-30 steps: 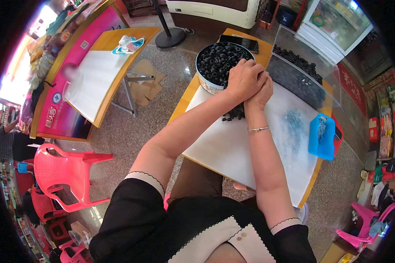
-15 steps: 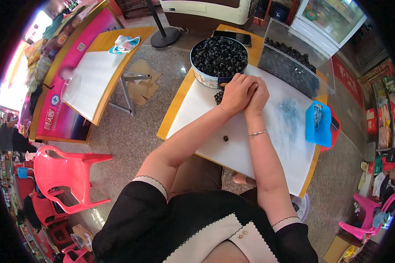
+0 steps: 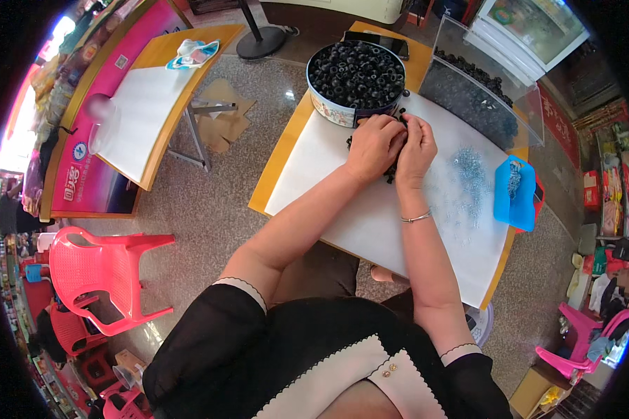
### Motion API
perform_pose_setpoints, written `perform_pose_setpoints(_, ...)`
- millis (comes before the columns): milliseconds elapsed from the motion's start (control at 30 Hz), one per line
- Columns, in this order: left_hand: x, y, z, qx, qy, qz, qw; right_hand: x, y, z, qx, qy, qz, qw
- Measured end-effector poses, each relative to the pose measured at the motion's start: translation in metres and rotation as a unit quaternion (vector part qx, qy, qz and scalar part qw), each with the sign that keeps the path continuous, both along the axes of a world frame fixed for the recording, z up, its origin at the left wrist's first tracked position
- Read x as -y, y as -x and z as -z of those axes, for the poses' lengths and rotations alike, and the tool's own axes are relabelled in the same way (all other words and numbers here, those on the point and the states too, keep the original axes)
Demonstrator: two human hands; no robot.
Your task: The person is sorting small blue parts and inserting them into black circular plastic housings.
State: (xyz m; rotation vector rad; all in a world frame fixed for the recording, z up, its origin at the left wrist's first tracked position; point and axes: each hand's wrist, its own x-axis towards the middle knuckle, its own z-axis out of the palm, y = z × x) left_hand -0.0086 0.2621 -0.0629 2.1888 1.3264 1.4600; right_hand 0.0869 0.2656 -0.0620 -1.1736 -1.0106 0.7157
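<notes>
My left hand [image 3: 374,149] and my right hand [image 3: 417,152] are close together over the white table top [image 3: 314,185], just on my side of a round tin [image 3: 337,114]. Fingers of both hands are bent inward, tips nearly meeting. Small black parts [image 3: 391,172] show in the gap between the hands and beneath them; a few more are at the right fingertips. What the left fingers grip is hidden. The tin is heaped with black ring-shaped parts [image 3: 356,73].
Behind on the right stands a clear bin [image 3: 461,91] of black parts. Small silvery-blue pieces [image 3: 472,178] lie scattered beside a blue tray [image 3: 514,209]. A dark phone [image 3: 384,43] lies behind the tin. To the left are a second table [image 3: 147,105] and a pink chair [image 3: 94,269].
My hands have come down slightly from the tin's rim toward me and parted a little. Black parts now show between and below them. The lone black part near the table edge no longer shows there.
</notes>
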Motion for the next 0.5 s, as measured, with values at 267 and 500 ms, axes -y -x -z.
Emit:
perform_pose_setpoints(267, 0.001, 0.002, -0.003, -0.028, 0.011, -0.018, 0.999, -0.001, -0.013, 0.002, 0.009, 0.010, -0.020, 1.000)
perform_pose_setpoints(500, -0.003, 0.003, -0.006, -0.040, 0.015, -0.034, 0.999, 0.023, -0.025, -0.024, 0.212, -0.078, 0.024, 0.974)
